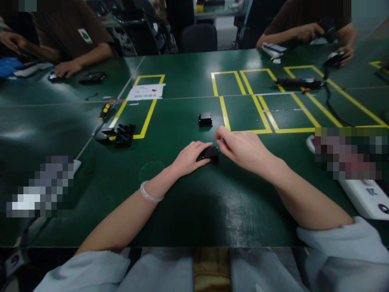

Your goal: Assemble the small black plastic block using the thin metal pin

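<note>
My left hand lies low over the table, thumb and fingers closed around the left side of a small black plastic part. Just right of that part, my right hand is held with thumb and forefinger pinched together. Whatever is between those fingertips is too small to make out. Beyond both hands, a similar black block rests by itself on the green table.
Several black parts are grouped at left, below a yellow-and-black screwdriver. A paper sheet lies behind them. A white device sits at right, a black rod-shaped tool farther back. Two people work across the table.
</note>
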The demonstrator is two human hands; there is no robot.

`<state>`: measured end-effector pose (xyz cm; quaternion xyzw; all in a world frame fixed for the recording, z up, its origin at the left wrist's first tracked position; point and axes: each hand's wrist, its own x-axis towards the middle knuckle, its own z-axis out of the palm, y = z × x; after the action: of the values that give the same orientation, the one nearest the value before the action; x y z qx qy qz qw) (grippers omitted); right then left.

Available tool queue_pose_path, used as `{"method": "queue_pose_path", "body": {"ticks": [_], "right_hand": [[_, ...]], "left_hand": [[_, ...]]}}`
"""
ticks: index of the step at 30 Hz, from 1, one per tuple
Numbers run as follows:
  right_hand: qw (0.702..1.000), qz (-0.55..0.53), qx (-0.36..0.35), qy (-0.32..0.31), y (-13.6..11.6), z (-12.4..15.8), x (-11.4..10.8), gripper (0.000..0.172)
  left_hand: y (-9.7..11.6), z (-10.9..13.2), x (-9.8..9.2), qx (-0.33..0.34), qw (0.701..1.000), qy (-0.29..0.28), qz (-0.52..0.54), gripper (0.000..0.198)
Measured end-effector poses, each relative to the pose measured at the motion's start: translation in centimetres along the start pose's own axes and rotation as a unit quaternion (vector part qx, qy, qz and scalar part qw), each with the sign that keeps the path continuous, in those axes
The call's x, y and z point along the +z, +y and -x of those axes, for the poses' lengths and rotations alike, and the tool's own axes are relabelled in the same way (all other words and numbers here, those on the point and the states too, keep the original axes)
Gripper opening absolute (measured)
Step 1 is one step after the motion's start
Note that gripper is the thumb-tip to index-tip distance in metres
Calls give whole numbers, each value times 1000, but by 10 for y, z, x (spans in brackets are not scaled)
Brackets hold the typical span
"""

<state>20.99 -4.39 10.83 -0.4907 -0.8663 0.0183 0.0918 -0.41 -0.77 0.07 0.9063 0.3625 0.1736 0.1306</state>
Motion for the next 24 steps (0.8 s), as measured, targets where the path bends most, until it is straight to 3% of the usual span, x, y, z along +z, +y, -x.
{"method": "queue_pose_path", "body": {"ticks": [24], "right_hand": [[1000,-18,-9,12,0,1,0,29]], "left_hand": [[0,0,-1,0,1000,-1,4,51]]}}
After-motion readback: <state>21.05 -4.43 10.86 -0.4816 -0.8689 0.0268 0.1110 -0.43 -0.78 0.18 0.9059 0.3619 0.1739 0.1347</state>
